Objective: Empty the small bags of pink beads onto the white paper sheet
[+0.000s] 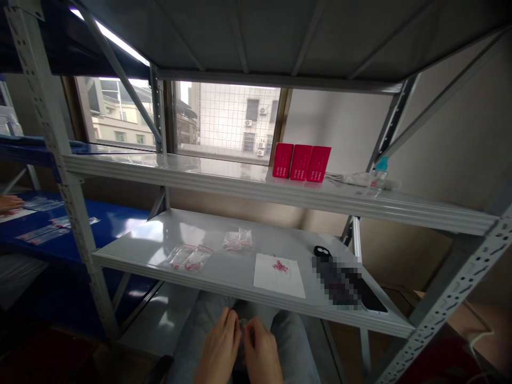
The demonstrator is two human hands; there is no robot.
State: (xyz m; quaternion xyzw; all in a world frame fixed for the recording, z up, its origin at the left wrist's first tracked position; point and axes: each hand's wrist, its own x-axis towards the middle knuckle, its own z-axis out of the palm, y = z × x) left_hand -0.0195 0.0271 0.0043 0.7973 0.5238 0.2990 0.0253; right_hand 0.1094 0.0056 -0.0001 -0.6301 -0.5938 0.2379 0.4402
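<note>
My left hand (219,346) and my right hand (262,349) rest close together over my lap, below the front edge of the lower grey shelf (208,277). Their fingertips pinch a small clear item (243,324) between them; it is too small to identify. On the shelf above my hands lies a white sheet (279,275) with a small heap of pink pieces (280,265). Left of it lie clear bags (188,257) with pink contents, and another clear bag (238,239) sits further back.
Three red boxes (301,162) stand on the upper shelf (240,184), with a plastic bag and bottle (374,178) to their right. A dark phone (366,293) lies at the lower shelf's right. Another person's hand (8,204) rests on a blue shelf at far left.
</note>
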